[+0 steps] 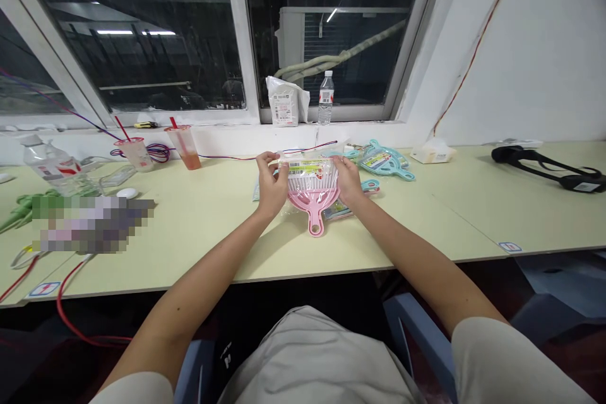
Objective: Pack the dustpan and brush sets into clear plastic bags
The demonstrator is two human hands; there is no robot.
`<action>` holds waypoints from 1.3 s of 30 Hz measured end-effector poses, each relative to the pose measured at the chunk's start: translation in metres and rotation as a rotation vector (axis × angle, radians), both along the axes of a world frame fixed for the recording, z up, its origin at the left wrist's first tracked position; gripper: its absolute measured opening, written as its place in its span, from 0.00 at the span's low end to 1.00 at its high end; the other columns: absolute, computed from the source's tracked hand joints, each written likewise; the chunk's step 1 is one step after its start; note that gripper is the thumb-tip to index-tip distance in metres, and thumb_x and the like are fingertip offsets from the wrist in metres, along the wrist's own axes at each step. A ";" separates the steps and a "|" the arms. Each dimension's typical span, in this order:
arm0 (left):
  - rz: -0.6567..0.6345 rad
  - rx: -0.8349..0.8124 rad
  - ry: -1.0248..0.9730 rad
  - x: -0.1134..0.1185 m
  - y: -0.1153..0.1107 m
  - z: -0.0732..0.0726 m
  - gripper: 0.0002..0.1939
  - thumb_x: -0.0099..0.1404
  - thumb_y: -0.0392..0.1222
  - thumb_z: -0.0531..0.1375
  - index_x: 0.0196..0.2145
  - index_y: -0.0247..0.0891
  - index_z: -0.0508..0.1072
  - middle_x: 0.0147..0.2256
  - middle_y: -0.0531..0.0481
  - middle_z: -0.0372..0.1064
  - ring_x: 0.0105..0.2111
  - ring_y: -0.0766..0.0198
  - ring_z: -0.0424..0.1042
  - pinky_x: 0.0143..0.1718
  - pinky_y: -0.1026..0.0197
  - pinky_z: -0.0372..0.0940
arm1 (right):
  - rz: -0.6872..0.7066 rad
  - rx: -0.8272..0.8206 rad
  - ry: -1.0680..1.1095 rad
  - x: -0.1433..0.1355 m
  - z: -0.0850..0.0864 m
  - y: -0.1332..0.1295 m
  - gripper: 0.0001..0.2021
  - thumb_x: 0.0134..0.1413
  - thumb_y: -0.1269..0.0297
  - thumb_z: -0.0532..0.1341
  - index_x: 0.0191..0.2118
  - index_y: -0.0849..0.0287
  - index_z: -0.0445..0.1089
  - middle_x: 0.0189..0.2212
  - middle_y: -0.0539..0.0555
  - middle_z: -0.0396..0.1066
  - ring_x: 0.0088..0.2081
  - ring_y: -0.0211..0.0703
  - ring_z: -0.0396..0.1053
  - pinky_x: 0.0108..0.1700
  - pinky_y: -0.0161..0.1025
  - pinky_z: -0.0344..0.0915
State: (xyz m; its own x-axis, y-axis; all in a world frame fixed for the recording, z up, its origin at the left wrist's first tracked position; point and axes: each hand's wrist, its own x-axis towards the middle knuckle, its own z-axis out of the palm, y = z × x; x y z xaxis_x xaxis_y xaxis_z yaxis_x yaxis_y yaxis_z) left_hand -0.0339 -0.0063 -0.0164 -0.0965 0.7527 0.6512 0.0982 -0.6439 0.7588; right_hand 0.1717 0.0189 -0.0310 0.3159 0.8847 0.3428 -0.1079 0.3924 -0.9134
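Observation:
Both my hands hold a pink mini dustpan and brush set in clear plastic wrap, raised over the table. My left hand grips its left upper edge, fingers bent around the wrap. On the other side, my right hand is closed on the right upper edge. White bristles and a yellow-green label face me, and the pink handle with its hole points toward me. Behind and right of it lies a light-blue wrapped dustpan set. Another packaged item with a teal handle is partly hidden under my right hand.
On the table stand two drink cups with red straws at the left. A water bottle and a white package sit on the sill. A tissue pack and a black strapped device lie right.

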 end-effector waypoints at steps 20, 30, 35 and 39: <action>-0.111 -0.351 0.532 -0.036 0.025 0.054 0.12 0.61 0.45 0.66 0.22 0.38 0.79 0.25 0.46 0.74 0.32 0.57 0.72 0.35 0.58 0.66 | 0.084 0.014 -0.204 -0.004 0.005 -0.011 0.18 0.52 0.44 0.62 0.36 0.54 0.72 0.37 0.52 0.75 0.45 0.50 0.71 0.50 0.43 0.67; -0.346 -0.399 0.639 -0.057 0.030 0.054 0.10 0.52 0.47 0.73 0.28 0.38 0.84 0.40 0.43 0.80 0.40 0.55 0.75 0.41 0.56 0.66 | 0.103 -0.013 -0.169 0.000 0.000 -0.005 0.19 0.50 0.44 0.65 0.35 0.57 0.75 0.36 0.52 0.76 0.42 0.49 0.71 0.48 0.43 0.66; -0.562 -0.513 0.402 -0.054 0.031 0.051 0.13 0.54 0.49 0.72 0.33 0.37 0.84 0.47 0.38 0.79 0.48 0.53 0.73 0.49 0.55 0.65 | 0.122 -0.034 -0.096 -0.001 0.002 -0.006 0.20 0.46 0.43 0.68 0.34 0.56 0.75 0.33 0.51 0.76 0.40 0.49 0.71 0.46 0.42 0.65; -0.649 -0.586 0.404 -0.054 0.037 0.050 0.12 0.55 0.49 0.70 0.30 0.36 0.83 0.44 0.37 0.79 0.45 0.55 0.73 0.46 0.56 0.65 | 0.162 -0.066 -0.095 -0.001 0.004 -0.009 0.19 0.45 0.44 0.68 0.31 0.56 0.75 0.30 0.50 0.74 0.37 0.47 0.70 0.43 0.42 0.65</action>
